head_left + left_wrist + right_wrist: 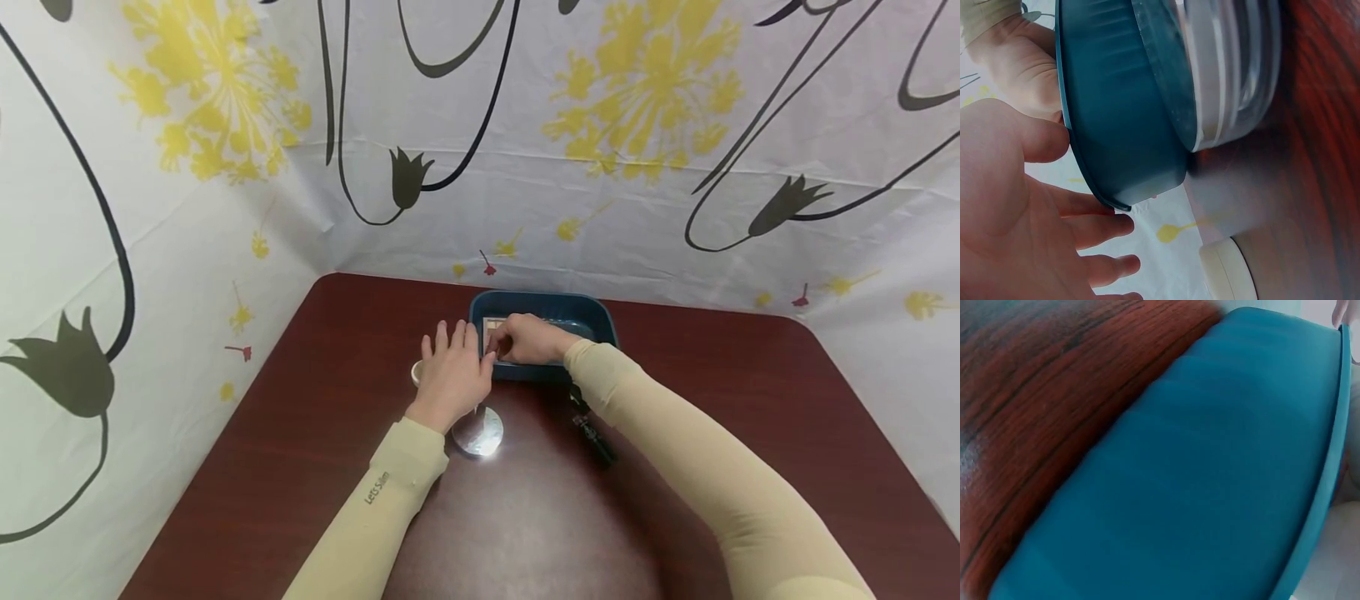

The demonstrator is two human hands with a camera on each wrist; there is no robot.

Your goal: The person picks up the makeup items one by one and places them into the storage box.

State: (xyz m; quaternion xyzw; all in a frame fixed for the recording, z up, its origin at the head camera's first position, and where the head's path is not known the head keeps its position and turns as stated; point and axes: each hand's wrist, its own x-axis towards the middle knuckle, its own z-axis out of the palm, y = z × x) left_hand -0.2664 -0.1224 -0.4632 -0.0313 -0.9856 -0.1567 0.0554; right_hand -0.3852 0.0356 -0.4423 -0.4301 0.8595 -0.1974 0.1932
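A dark teal plastic bin point(543, 372) stands near the far edge of the table. My right hand point(528, 340) reaches down into its left part with curled fingers, beside a flat, light-coloured patterned piece point(491, 323); whether the fingers pinch anything I cannot tell. At the bin's left end is my left hand point(452, 375), its fingers spread and extended. The left wrist view shows the left thumb point(1047, 139) and a fingertip right at the bin's rim point(1079, 159). In the right wrist view the bin's outer wall point(1210, 475) hides most of the right hand.
A round clear container point(478, 432) sits on the dark red wooden table point(300, 467), just in front of the left hand. A white round object point(416, 373) is partly hidden behind that hand. Small black items point(595, 440) lie under the right forearm. Patterned cloth hangs behind the table.
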